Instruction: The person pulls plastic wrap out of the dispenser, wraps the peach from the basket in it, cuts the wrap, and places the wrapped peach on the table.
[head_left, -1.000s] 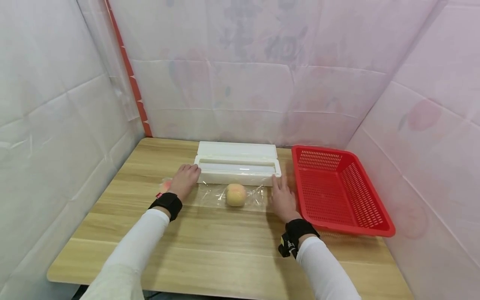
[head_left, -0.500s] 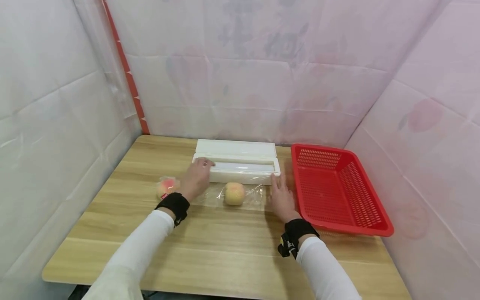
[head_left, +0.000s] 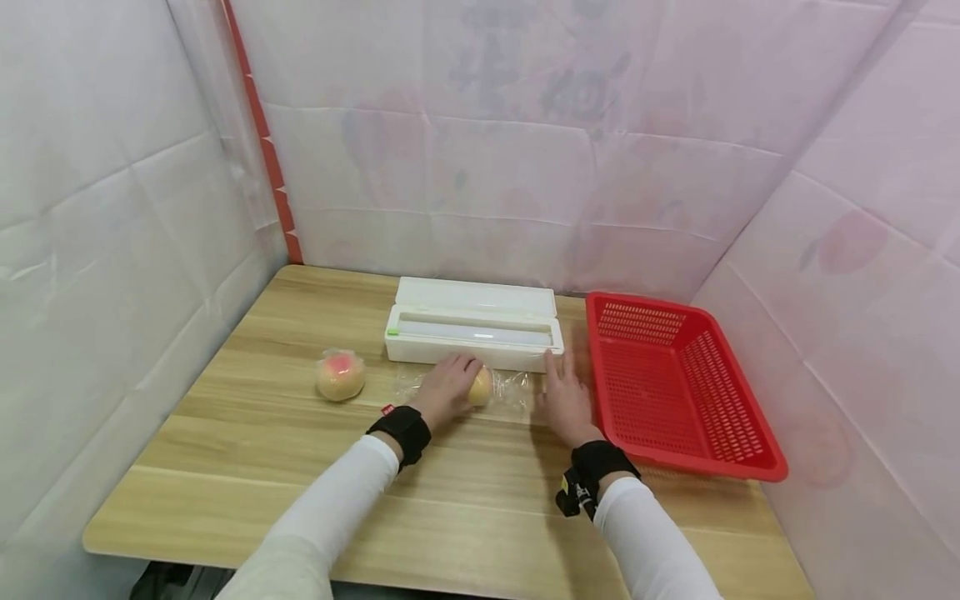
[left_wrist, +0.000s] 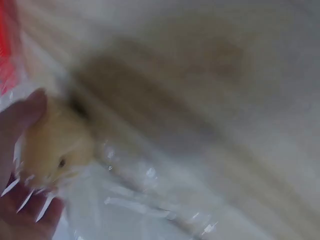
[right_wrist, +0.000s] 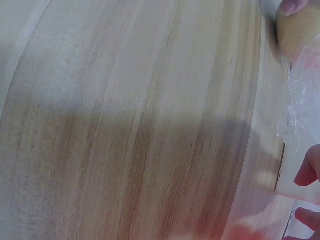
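In the head view, my left hand (head_left: 447, 390) grips a yellow peach (head_left: 482, 387) in front of the white cling film box (head_left: 467, 352). The left wrist view shows the thumb on one side of the peach (left_wrist: 60, 142) and fingers on the other, with clear film (left_wrist: 130, 205) beside it. My right hand (head_left: 564, 402) rests at the box's right front corner, fingers fairly straight and touching it. The box lid (head_left: 476, 293) stands open at the back, and a pale roll (head_left: 474, 333) lies inside. Clear film (head_left: 513, 388) stretches in front of the box.
A film-wrapped peach (head_left: 340, 377) with a pink patch sits on the wooden table (head_left: 247, 467), left of the box. Close to my right hand stands a red plastic basket (head_left: 675, 392). White printed sheets (head_left: 480, 167) surround the table's back and sides.
My left hand has moved right from the box's left end, over its front edge, to the peach and taken hold of it. The wrapped peach is uncovered from view. My right hand has stayed put.
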